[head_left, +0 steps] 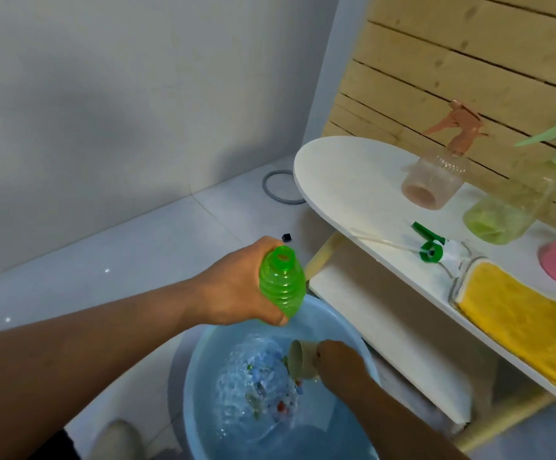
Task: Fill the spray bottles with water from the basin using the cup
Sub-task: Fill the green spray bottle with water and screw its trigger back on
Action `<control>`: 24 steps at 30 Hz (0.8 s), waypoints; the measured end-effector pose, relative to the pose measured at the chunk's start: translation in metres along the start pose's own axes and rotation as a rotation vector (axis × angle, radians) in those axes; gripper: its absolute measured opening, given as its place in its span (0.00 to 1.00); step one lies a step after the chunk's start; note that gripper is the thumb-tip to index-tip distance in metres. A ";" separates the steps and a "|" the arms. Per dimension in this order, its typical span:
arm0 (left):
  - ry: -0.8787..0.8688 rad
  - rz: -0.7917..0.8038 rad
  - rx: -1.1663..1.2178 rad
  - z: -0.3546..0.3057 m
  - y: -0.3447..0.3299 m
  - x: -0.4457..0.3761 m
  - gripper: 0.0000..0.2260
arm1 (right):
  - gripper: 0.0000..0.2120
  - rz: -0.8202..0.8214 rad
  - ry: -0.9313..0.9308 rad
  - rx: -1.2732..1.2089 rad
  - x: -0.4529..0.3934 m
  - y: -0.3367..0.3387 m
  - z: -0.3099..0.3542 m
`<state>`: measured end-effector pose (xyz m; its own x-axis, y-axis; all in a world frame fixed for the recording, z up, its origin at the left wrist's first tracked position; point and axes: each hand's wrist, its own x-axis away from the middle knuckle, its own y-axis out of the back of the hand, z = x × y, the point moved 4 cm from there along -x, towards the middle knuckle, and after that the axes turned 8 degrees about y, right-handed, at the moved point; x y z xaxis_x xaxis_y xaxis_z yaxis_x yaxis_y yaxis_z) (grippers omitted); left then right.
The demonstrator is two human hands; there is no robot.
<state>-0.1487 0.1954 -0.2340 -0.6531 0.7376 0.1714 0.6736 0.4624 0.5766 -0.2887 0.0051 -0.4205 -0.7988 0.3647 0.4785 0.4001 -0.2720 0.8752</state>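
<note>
Dipping the cup (300,361) into the basin (200,410) in your right hand (338,363); your left hand (240,283) grips the uncapped green bottle (281,283).

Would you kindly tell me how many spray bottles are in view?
3: a green ribbed plastic bottle, uncapped, in the left hand; a pink-trigger clear bottle and a pale green-trigger clear bottle on the white shelf. Others may lie outside the frame.
</note>
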 end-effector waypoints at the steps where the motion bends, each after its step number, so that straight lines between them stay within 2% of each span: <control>1: 0.006 -0.007 -0.006 0.001 0.001 -0.001 0.35 | 0.14 0.011 -0.009 0.016 -0.002 -0.005 0.001; 8: 0.035 -0.018 -0.020 0.005 0.004 -0.004 0.36 | 0.15 0.044 0.010 -0.001 -0.016 -0.035 0.014; 12: 0.042 -0.013 -0.036 0.006 0.006 -0.004 0.36 | 0.14 0.023 -0.004 -0.161 -0.009 -0.038 0.022; 14: 0.040 -0.003 -0.046 0.008 0.007 -0.003 0.35 | 0.12 -0.018 -0.036 -0.283 -0.005 -0.030 0.016; 18: 0.036 0.017 -0.084 0.014 0.009 0.001 0.36 | 0.19 -0.115 -0.138 -0.514 0.011 -0.006 -0.002; 24: 0.069 0.019 -0.121 0.020 0.014 0.008 0.39 | 0.19 -0.206 -0.112 -0.714 0.051 0.064 -0.013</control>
<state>-0.1376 0.2174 -0.2406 -0.6657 0.7083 0.2351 0.6420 0.3830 0.6642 -0.3097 -0.0055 -0.3408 -0.7599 0.5488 0.3484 -0.1714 -0.6861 0.7070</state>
